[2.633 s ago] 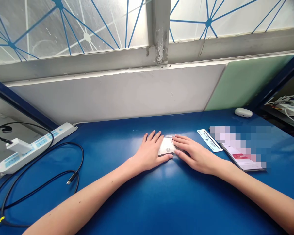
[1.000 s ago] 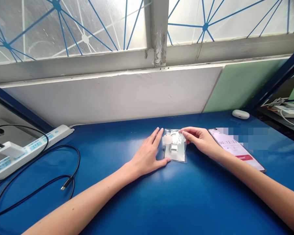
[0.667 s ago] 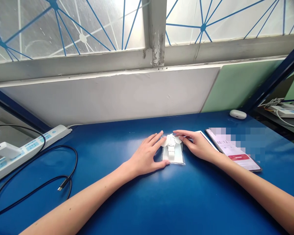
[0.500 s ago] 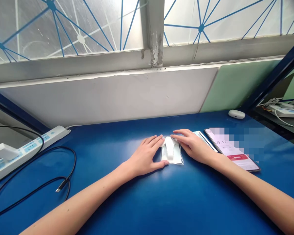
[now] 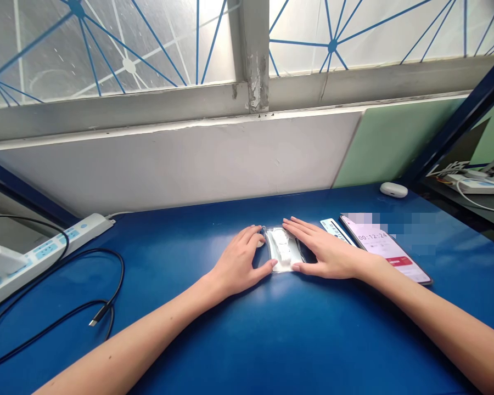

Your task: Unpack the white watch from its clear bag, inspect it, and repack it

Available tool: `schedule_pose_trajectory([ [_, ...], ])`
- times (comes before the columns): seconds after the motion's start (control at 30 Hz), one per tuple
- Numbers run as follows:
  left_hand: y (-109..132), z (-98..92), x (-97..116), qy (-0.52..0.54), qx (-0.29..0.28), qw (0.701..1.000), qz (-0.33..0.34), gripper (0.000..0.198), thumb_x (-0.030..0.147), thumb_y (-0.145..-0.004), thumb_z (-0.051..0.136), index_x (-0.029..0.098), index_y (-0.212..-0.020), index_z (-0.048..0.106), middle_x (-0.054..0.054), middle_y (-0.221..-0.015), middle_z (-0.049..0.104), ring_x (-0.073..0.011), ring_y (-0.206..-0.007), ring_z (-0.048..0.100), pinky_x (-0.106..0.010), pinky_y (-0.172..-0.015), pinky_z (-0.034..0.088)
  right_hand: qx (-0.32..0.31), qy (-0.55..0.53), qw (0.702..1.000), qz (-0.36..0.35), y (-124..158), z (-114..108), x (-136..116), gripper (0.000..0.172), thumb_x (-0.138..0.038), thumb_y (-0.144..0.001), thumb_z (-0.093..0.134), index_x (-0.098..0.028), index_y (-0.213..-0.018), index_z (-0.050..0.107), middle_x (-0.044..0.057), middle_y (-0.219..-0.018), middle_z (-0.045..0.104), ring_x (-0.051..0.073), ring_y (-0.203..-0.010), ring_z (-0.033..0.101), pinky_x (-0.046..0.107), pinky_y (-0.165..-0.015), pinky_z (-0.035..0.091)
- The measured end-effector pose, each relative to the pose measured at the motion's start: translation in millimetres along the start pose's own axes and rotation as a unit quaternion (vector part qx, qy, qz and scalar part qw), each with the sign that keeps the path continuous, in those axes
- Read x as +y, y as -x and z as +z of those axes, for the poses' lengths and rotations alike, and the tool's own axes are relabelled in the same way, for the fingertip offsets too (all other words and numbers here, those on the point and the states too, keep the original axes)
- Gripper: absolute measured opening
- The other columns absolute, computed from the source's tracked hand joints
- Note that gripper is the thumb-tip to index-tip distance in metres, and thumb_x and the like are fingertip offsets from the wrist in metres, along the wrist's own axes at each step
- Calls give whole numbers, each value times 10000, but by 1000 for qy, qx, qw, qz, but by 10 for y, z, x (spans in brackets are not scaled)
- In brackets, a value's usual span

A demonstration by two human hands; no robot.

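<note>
Blue bench [image 5: 239,340]: spread glossy beneath both hands, with a pale sheen near the middle.
Clear plastic packet [image 5: 291,253]: lying flat on the bench, between the two hands.
White piece [image 5: 285,255]: long and narrow, seen at the packet's middle; too small to tell what kind.
Left hand [image 5: 239,266]: resting at the packet's left side, with thumb at the lower left corner.
Right hand [image 5: 329,255]: laid along the packet's right side, fingers towards the upper corner, thumb at the lower one.
Grip, both hands: loosely spread and unclenched, touching the packet at its edges without closing round it.
Light-blue and white strip [image 5: 336,231]: just beyond the right hand, partly hidden by it.
Phone [image 5: 372,237]: face up beside the strip, lit, reading 00:12:24, partly pixelated, partly behind the right wrist.
White rounded case [image 5: 394,190]: near the bench's far right corner.
White power strip [image 5: 45,249]: along the left edge, with a white charger [image 5: 6,259] plugged in.
Black cable [image 5: 121,274]: looped near the power strip, metal-tipped connector [image 5: 99,315] lying loose.
</note>
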State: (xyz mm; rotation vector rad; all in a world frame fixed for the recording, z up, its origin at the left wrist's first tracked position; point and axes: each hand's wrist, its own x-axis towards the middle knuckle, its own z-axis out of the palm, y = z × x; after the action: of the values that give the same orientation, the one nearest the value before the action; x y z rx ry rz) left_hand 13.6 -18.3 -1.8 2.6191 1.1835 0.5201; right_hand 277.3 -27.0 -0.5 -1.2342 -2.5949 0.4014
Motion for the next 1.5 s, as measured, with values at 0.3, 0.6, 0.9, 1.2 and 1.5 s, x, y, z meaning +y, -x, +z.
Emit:
schedule_pose_trajectory([
  [0.3, 6, -23, -18, -8, -55, 998, 10, 801, 575, -901, 546, 113, -1497, 276, -219, -1598, 217, -336, -1490, 198, -518, -1170, 282, -4, -2, 1000, 13, 10, 24, 65, 998, -695, -827, 563, -157, -1576, 182, 168, -1617, 224, 360, -1482, 203, 533, -1177, 277],
  [0.6, -21, -60, -19, -28, -105, 993, 33, 948, 696, -845, 548, 113, -1528, 245, -198, -1598, 237, -333, -1489, 201, -501, -1191, 211, -28, -9, 999, 32, 48, -39, 106, 1060, -714, -814, 560, -172, -1587, 78, 143, -1636, 139, 370, -1487, 163, 536, -1185, 256],
  [0.9, -69, -94, -19, -57, -114, 991, 32, 959, 756, -807, 534, 119, -1492, 319, -204, -1567, 313, -358, -1456, 282, -496, -1161, 249, -40, 7, 998, 47, 34, -81, 107, 1068, -769, -789, 529, -136, -1575, 177, 161, -1626, 192, 355, -1492, 168, 526, -1182, 264],
  [1.2, -49, -72, -80, -14, -78, 996, 43, 925, 738, -807, 558, 144, -1480, 334, -216, -1574, 286, -373, -1471, 232, -538, -1160, 257, -10, 13, 999, 30, 30, -11, 106, 1011, -727, -811, 548, -188, -1580, 173, 152, -1620, 227, 386, -1480, 195, 569, -1158, 292],
  [1.5, -46, -68, -92, -9, -83, 996, 44, 912, 675, -821, 594, 140, -1500, 301, -187, -1587, 277, -348, -1477, 232, -523, -1178, 252, -3, 17, 999, 30, 22, 23, 116, 1014, -716, -816, 549, -173, -1581, 165, 171, -1611, 248, 394, -1474, 210, 566, -1151, 299],
])
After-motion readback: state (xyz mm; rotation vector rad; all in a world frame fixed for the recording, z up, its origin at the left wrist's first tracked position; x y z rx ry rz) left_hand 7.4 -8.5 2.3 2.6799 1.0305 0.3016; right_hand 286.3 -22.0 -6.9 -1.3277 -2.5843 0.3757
